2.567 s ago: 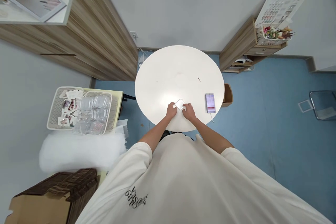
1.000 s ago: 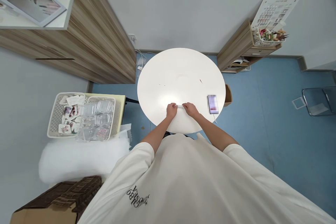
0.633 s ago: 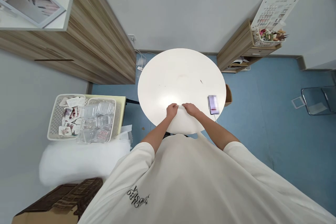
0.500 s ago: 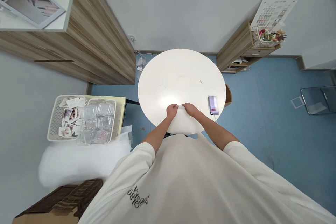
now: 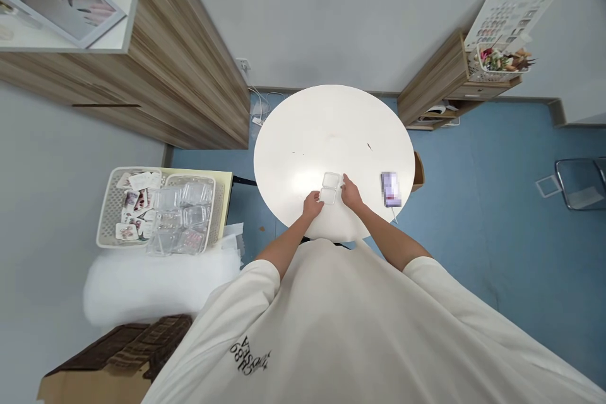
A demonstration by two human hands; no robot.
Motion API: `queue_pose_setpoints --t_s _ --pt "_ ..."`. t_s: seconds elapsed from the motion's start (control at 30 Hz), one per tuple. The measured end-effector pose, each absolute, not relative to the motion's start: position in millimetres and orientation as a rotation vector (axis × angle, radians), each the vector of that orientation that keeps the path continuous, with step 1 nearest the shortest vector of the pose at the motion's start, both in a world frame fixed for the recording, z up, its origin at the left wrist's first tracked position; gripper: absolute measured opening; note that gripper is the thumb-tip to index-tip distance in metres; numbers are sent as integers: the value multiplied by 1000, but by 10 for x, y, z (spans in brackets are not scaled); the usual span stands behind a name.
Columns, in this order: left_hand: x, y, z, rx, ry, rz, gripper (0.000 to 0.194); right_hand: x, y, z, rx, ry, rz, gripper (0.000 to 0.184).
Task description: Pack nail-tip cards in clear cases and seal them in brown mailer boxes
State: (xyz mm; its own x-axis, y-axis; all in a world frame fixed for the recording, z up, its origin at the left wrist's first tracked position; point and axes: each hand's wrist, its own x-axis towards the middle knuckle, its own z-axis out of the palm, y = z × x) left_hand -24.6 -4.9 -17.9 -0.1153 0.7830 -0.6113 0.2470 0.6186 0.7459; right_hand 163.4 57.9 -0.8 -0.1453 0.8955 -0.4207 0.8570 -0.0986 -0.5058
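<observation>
Over the near part of the round white table (image 5: 303, 120), a small clear plastic box (image 5: 328, 196) lies unfolded on its hinge, both halves showing. I make out nothing inside it. My left hand (image 5: 313, 204) pinches the left edge of the half nearer me. At the right side, my right hand (image 5: 351, 194) has its fingertips on the edge of the farther half. A phone (image 5: 391, 189) with a cable plugged in rests on the table, to the right of my right hand.
On the left, white baskets (image 5: 106, 214) hold printed cards and several clear boxes (image 5: 194, 216). Below them sit a white wrap roll (image 5: 161, 284) and a cardboard box (image 5: 95, 385). Wooden cabinets (image 5: 203, 76) stand behind left; a shelf unit (image 5: 438, 85) is behind right.
The clear box has gone from folded shut between my fingers to opened out flat. My hands have moved slightly apart, the right one to its side. The view has shifted a little.
</observation>
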Motion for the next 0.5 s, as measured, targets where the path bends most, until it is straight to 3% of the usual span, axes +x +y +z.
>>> queue_pose_setpoints --t_s 0.23,0.5 --pt "-281 -144 -131 881 1640 510 46 1599 183 -102 -2122 -1696 1408 38" --pt "-232 -62 -93 955 1594 447 51 1567 206 -65 -1999 -1617 1475 43"
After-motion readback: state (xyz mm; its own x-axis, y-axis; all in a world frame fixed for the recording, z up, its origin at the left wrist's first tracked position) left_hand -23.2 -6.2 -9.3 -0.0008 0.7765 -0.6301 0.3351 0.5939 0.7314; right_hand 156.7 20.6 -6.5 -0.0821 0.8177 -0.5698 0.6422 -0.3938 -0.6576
